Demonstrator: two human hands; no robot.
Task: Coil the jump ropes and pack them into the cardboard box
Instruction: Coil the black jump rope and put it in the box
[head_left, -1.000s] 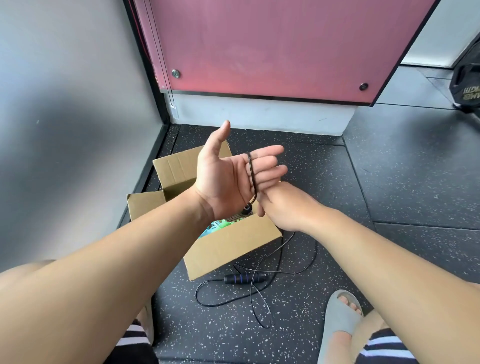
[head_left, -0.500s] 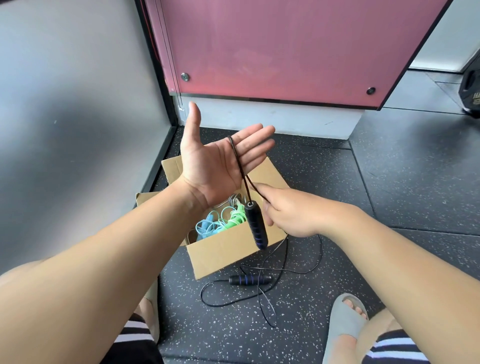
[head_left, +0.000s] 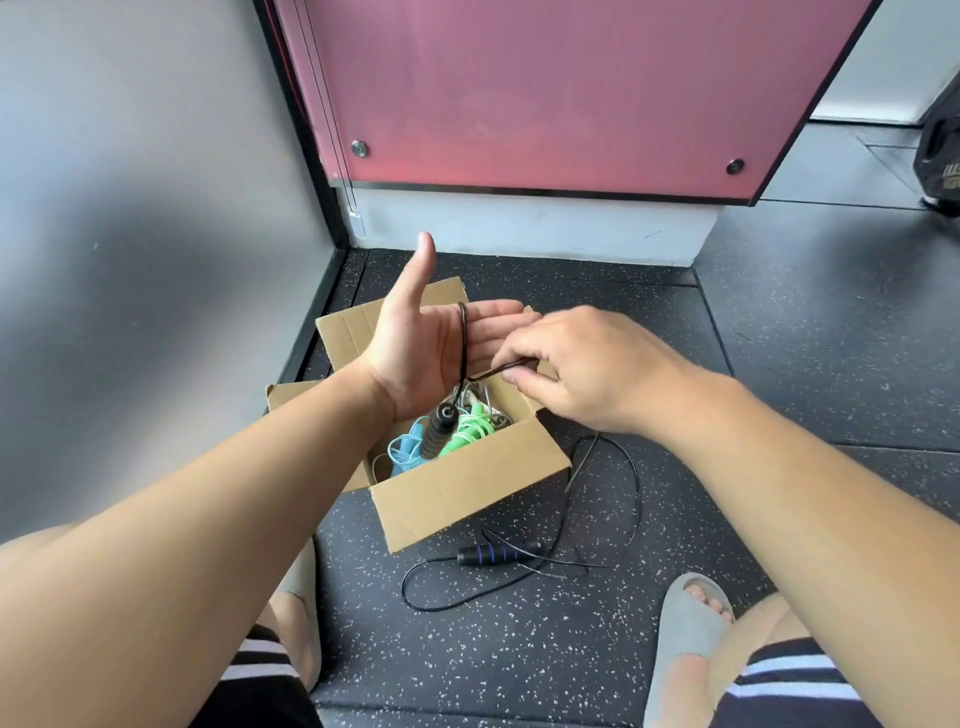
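A: Bearing surface?

B: Floor (head_left: 779, 364) of dark rubber tiles, flecked white, seams visible between tiles.

A: Resting directly on it?

B: Open cardboard box (head_left: 467, 493), set close to the left wall. Just in front of it, black handle (head_left: 498, 553) with blue rings, lying flat. Slack loops of black cord (head_left: 631, 499) around the handle and past the box's right corner. Grey sandal (head_left: 680, 639) at lower right, apart from the box.
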